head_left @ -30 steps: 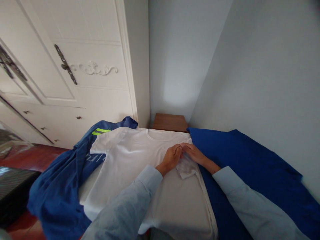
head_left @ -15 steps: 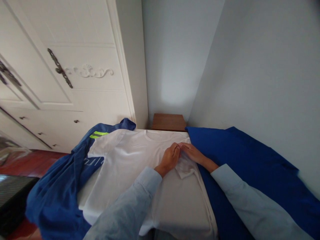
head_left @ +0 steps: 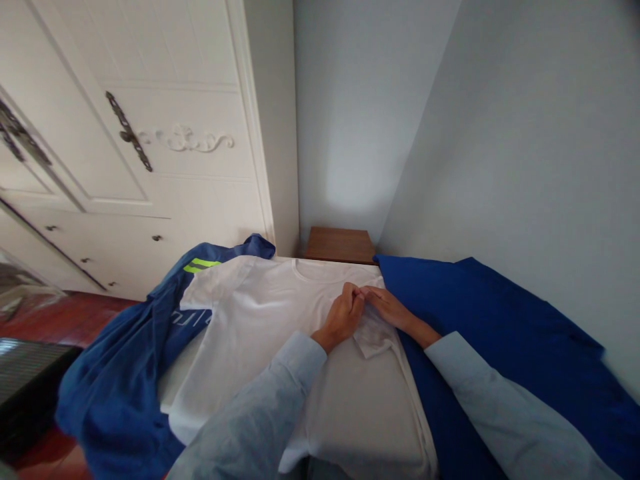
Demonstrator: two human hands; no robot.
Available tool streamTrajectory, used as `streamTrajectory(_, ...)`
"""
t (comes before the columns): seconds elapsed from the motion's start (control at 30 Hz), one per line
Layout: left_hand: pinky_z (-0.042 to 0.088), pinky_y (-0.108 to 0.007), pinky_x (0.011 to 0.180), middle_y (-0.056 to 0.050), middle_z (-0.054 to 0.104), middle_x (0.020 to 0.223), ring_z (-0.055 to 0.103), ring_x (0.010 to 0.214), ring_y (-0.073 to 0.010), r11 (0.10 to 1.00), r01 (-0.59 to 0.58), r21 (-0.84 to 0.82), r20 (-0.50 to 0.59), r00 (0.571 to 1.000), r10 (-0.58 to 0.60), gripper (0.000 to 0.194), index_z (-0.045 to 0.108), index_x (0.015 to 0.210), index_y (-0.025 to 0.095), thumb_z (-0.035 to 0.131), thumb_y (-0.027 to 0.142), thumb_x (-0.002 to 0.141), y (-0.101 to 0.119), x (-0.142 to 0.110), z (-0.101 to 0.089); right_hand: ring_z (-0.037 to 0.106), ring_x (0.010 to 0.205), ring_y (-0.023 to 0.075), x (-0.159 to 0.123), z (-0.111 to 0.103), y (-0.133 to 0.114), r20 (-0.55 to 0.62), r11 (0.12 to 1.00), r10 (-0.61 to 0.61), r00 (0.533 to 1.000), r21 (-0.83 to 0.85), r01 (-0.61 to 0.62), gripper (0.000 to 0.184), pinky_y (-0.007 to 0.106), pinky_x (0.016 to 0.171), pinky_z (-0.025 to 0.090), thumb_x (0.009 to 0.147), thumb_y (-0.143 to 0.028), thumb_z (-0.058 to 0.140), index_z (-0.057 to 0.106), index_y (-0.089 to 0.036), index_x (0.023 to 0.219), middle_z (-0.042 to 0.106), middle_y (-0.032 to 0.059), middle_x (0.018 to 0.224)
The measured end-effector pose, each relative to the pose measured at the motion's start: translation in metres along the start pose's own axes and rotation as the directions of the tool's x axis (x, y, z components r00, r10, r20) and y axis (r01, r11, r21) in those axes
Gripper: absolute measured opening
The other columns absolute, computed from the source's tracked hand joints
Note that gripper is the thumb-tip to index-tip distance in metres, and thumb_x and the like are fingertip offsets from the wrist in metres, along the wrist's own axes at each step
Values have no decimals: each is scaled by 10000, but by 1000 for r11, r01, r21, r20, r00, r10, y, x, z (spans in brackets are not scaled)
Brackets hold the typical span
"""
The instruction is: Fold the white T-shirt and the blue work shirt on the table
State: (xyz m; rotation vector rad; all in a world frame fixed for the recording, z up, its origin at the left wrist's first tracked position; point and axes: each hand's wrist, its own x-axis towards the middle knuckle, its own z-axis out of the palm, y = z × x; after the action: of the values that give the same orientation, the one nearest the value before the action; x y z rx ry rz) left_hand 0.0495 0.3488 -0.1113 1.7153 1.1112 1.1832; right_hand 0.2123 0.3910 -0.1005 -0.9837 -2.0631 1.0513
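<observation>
A white T-shirt (head_left: 265, 313) lies spread out, its neckline at the far side and one sleeve out to the left. Its right side is folded inward, with that sleeve lying over the body. My left hand (head_left: 347, 311) is closed in a pinch on the shirt near the right shoulder. Touching it from the right, my right hand (head_left: 387, 305) also has its fingers closed on the shirt fabric. The cloth between the fingertips is mostly hidden by the hands.
A blue garment (head_left: 115, 380) with a yellow-green stripe hangs along the left side. Blue cloth (head_left: 500, 340) covers the right side up to the grey wall (head_left: 525, 147). Behind stand a small brown wooden piece (head_left: 337, 244) and a white wardrobe (head_left: 200, 193).
The view has shifted slightly, so the scene sits a little further right. Both hands stay at the same spot on the shirt; the left fingers have turned slightly.
</observation>
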Motion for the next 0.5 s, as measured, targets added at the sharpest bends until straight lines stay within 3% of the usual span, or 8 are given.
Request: streamTrajectory(0.5, 387, -298, 683, 25, 544, 714, 521, 667, -157, 997, 58, -60, -1, 998, -58, 113, 403, 893, 242, 365, 307, 976, -2, 3, 3, 623, 824, 216, 0, 1, 4, -10, 1000, 13, 1000, -4, -13, 611, 335, 844, 502, 942, -739, 365, 627, -209, 788, 690, 51, 826)
